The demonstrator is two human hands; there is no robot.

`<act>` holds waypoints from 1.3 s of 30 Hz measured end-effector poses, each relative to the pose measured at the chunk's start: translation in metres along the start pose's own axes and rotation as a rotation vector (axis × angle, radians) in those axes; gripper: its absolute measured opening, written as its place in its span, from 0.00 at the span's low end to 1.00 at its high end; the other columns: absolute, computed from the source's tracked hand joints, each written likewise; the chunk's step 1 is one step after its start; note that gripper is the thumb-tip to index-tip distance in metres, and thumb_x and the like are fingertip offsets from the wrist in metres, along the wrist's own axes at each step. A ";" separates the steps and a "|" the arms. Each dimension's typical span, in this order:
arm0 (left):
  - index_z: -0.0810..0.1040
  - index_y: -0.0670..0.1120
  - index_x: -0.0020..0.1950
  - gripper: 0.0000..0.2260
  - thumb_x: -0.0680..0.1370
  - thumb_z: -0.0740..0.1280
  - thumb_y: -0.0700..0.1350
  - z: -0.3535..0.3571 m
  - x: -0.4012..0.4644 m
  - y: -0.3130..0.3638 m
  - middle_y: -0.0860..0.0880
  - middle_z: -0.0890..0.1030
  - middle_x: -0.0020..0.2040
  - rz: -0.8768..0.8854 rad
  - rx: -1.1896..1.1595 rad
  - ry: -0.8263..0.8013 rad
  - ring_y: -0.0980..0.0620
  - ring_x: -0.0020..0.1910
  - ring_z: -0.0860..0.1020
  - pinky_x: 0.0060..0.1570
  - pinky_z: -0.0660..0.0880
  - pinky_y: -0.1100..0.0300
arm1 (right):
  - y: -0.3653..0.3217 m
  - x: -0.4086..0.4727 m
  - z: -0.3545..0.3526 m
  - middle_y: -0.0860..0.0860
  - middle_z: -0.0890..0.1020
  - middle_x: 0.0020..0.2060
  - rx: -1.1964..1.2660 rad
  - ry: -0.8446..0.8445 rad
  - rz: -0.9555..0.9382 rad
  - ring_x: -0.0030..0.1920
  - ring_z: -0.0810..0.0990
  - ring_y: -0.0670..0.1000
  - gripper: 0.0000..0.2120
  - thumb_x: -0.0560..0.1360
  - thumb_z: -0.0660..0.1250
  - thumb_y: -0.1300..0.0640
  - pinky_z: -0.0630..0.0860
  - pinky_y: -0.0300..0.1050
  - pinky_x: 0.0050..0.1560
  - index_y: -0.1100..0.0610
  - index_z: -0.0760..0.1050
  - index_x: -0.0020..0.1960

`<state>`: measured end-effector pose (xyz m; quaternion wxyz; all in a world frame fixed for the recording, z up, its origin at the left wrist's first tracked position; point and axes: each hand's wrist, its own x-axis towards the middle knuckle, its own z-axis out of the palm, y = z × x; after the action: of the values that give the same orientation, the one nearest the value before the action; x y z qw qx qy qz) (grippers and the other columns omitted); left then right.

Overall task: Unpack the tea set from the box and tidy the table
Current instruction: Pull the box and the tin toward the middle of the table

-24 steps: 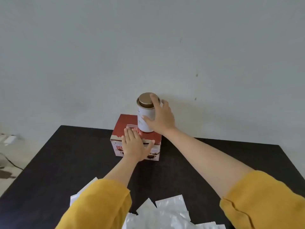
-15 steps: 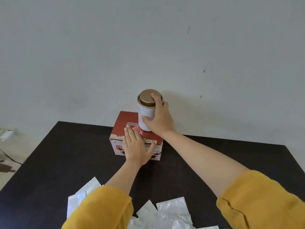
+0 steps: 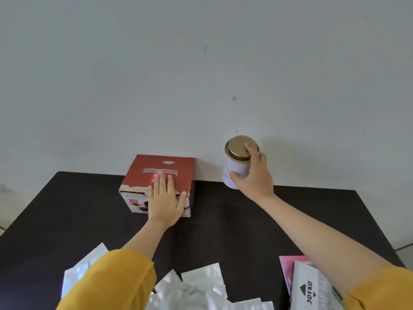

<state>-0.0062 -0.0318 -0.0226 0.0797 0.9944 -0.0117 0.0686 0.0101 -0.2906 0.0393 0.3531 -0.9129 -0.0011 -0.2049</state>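
Shiny silver foil packets (image 3: 201, 285) lie nearest on the black table (image 3: 234, 220). Farther back, the left hand (image 3: 164, 201) lies flat, fingers straight, on the red cardboard box (image 3: 161, 173). Rightward, the right hand (image 3: 253, 175) grips the white cylindrical tin with gold lid (image 3: 238, 161), axis near upright, lid tilted toward the camera.

A plain pale wall (image 3: 201, 74) filled the upper half of the view, lit softly and evenly; a few small dark marks (image 3: 234, 98) dotted it right of centre; a dark, matte table (image 3: 234, 220) stood with its far edge against the wall; past the table's left side a strip of pale floor (image 3: 9, 211) showed; a sliver of light floor showed at the right edge too.
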 end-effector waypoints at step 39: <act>0.58 0.38 0.74 0.39 0.74 0.53 0.66 0.028 0.007 0.052 0.38 0.59 0.75 -0.026 0.139 0.062 0.38 0.74 0.59 0.70 0.57 0.43 | 0.257 -0.011 -0.124 0.59 0.62 0.68 -0.032 0.213 0.479 0.63 0.70 0.61 0.43 0.65 0.78 0.60 0.72 0.53 0.57 0.52 0.56 0.72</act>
<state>0.0028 -0.0882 -0.0408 0.0118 0.9950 0.0087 0.0989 -0.0086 -0.5616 -0.0474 0.3750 -0.8659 0.2553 -0.2106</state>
